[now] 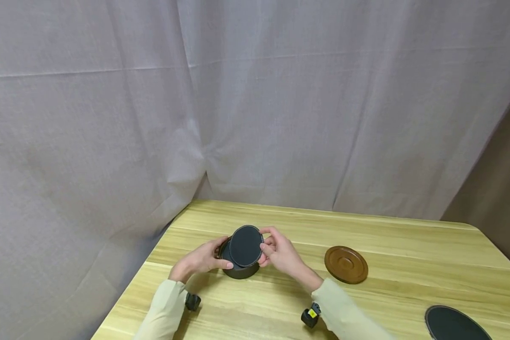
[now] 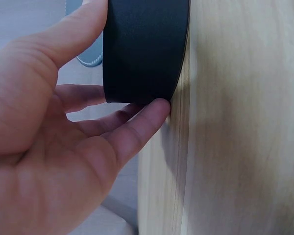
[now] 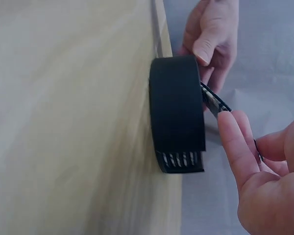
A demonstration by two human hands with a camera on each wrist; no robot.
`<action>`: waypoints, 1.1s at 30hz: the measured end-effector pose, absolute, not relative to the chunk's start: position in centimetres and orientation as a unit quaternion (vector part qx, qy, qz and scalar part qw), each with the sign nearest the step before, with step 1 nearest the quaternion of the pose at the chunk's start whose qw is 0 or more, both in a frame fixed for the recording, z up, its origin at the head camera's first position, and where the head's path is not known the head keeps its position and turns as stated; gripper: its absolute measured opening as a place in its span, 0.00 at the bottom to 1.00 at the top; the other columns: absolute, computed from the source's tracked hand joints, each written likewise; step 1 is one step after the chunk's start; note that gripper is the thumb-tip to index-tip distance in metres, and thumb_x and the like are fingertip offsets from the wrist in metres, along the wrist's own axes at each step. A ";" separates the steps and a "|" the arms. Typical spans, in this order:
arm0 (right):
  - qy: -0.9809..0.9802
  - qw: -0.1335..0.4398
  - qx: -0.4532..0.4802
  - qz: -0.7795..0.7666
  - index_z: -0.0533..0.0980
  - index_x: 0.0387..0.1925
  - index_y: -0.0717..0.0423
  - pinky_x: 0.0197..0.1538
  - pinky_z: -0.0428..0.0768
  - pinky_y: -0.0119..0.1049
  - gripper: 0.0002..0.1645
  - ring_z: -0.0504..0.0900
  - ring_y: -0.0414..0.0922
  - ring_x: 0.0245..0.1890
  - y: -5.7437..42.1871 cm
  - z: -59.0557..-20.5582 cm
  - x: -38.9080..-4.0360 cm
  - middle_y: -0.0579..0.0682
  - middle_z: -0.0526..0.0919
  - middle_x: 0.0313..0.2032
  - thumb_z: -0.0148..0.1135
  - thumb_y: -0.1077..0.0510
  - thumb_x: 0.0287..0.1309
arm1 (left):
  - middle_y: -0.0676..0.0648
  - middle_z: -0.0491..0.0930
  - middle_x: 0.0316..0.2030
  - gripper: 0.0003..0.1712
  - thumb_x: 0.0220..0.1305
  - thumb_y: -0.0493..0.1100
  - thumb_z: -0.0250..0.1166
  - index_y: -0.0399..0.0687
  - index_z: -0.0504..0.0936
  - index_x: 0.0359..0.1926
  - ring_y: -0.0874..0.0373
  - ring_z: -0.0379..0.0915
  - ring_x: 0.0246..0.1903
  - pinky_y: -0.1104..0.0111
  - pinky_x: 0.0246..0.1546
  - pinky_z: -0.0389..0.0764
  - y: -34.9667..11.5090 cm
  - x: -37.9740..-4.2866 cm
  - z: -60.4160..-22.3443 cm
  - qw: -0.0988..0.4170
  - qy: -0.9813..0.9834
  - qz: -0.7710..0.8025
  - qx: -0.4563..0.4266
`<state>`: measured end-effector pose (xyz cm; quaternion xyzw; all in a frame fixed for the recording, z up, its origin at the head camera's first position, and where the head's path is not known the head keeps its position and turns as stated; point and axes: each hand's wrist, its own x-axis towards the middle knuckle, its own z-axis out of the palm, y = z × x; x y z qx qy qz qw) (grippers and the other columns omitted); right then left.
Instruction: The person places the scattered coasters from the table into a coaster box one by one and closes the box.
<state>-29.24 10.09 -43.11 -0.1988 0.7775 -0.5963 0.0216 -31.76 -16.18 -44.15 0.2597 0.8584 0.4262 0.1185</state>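
Note:
A round black coaster holder [image 1: 243, 273] stands on the wooden table, its smooth dark side wall [image 2: 144, 51] filling the top of the left wrist view. My left hand [image 1: 201, 258] grips it from the left, thumb at the upper rim and fingers round the side. Between thumb and fingers, my right hand [image 1: 280, 252] pinches the right edge of a round black coaster [image 1: 246, 245] with pale edge stitching. That coaster is tilted up over the holder's open top. In the right wrist view, a gap in the holder's wall shows stitched edges [image 3: 181, 159] of stacked coasters inside.
To the right, a brown round wooden lid or saucer [image 1: 346, 265] with concentric rings lies flat on the table [image 1: 391, 241]. A larger black disc [image 1: 454, 325] is cut off at the lower right. Grey curtain [image 1: 280, 118] hangs behind the table and along its left.

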 end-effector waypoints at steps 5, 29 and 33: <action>0.765 0.048 -0.182 -0.615 0.63 0.66 0.60 0.35 0.86 0.49 0.29 0.87 0.53 0.28 9.4 -43.3 -29.0 0.63 0.82 0.36 0.57 0.68 0.65 | 0.36 0.68 0.67 0.50 0.57 0.47 0.73 0.36 0.57 0.73 0.43 0.66 0.66 0.47 0.66 0.67 -16.2 -31.8 -44.0 0.120 0.857 0.428 0.261; 0.837 0.100 -0.165 -0.513 0.57 0.72 0.63 0.20 0.82 0.44 0.43 0.80 0.43 0.12 9.3 -44.0 -29.4 0.57 0.83 0.22 0.66 0.60 0.61 | 0.36 0.72 0.64 0.48 0.58 0.46 0.73 0.36 0.58 0.73 0.44 0.70 0.62 0.49 0.62 0.71 -16.4 -31.7 -44.2 0.127 0.849 0.442 0.262; 0.837 0.123 -0.183 -0.500 0.51 0.76 0.61 0.20 0.82 0.43 0.48 0.80 0.43 0.12 9.8 -44.2 -29.1 0.59 0.84 0.24 0.66 0.60 0.61 | 0.35 0.70 0.65 0.52 0.57 0.48 0.74 0.34 0.56 0.73 0.44 0.69 0.63 0.49 0.63 0.70 -16.2 -31.7 -44.2 0.124 0.858 0.432 0.249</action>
